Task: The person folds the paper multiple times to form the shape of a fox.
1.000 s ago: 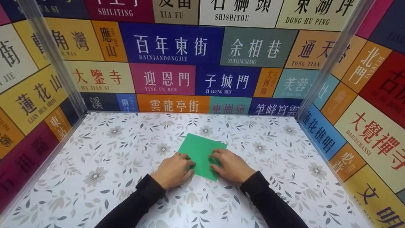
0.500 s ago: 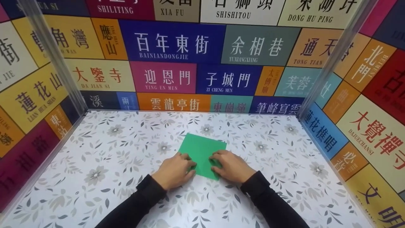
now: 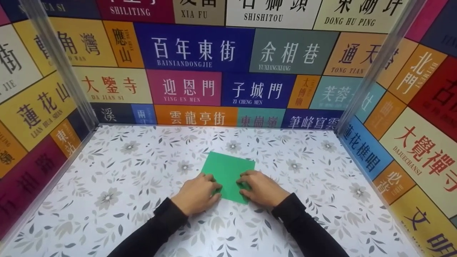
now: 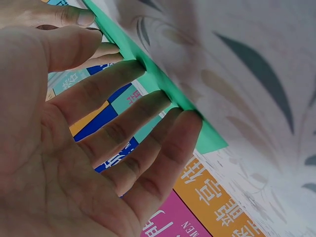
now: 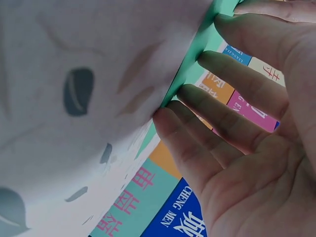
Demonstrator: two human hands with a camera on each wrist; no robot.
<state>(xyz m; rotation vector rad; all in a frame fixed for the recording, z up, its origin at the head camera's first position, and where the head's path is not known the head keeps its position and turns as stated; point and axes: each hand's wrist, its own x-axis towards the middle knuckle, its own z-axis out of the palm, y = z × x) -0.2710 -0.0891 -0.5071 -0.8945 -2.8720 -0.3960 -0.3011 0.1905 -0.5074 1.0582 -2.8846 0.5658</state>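
Observation:
A square sheet of green paper [image 3: 228,175] lies flat on the table in the head view, its corners turned slightly askew. On its left edge rest the fingertips of my left hand [image 3: 198,192], the fingers loosely bent. My right hand [image 3: 262,189] touches the right side in the same manner. Seen from the left wrist, the left hand [image 4: 98,133] has spread, fairly straight fingers whose tips meet the green paper [image 4: 212,140]. In the right wrist view the right hand [image 5: 247,123] likewise sets its fingertips on the paper [image 5: 190,69].
The tabletop [image 3: 125,228] is white with a grey leaf and flower print. Around its back and sides stand walls of colourful sign panels [image 3: 192,46], joined by clear corner strips [image 3: 371,67].
The sheet has shifted very slightly toward the person and turned a little. Both hands stay on it, moving only a touch. The head view has tilted minimally.

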